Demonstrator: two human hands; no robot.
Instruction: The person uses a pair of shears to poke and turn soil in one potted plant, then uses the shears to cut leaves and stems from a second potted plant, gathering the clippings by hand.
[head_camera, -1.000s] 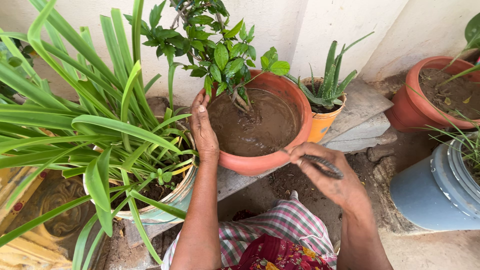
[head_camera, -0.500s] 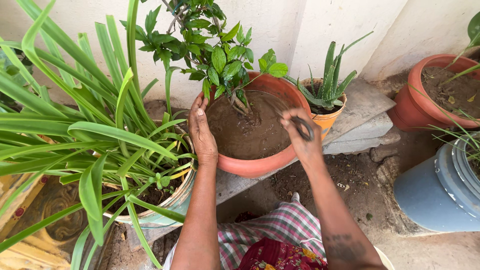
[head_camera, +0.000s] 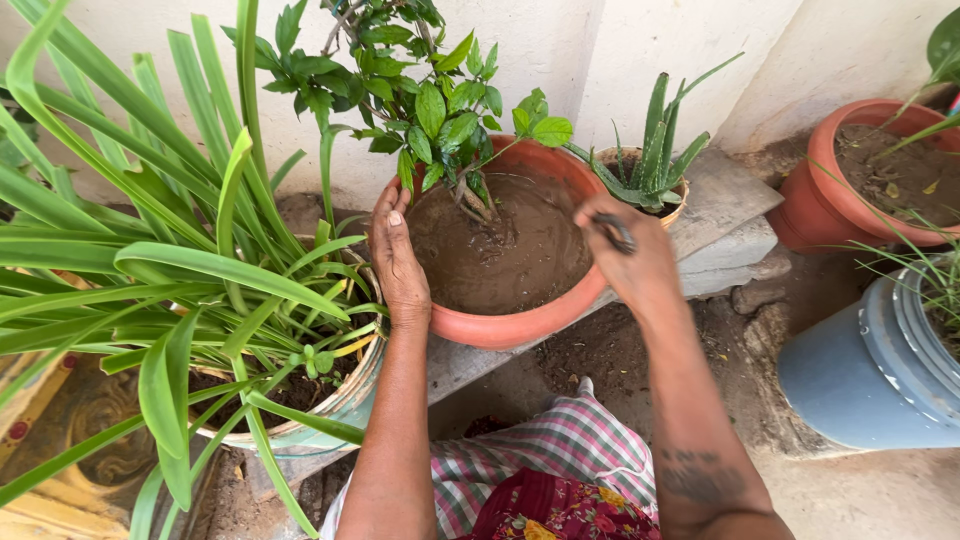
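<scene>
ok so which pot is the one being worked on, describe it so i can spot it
Start at the white wall and the stone slab below it. The terracotta pot sits there between both hands, left hand on its rim. Unlike its neighbours, it holds wet mud and a small broad-leaved shrub.

Whitewashed wall (head_camera: 620, 60), stone slab (head_camera: 725, 215), daylight

Terracotta pot (head_camera: 520, 325): round, filled with wet brown soil (head_camera: 505, 250), set on a stone slab (head_camera: 720, 215) against a pale wall. Leafy shrub (head_camera: 430, 110) rooted at its far side. Left hand (head_camera: 398, 255): flat against the pot's left rim, fingers up. Right hand (head_camera: 630, 255): over the right rim, closed around a thin dark tool (head_camera: 615, 232). Long-leaved plant (head_camera: 170, 270) in a pale pot, left. Small aloe pot (head_camera: 650, 170) behind. Second terracotta pot (head_camera: 820, 190) and blue-grey container (head_camera: 870, 365), right.
</scene>
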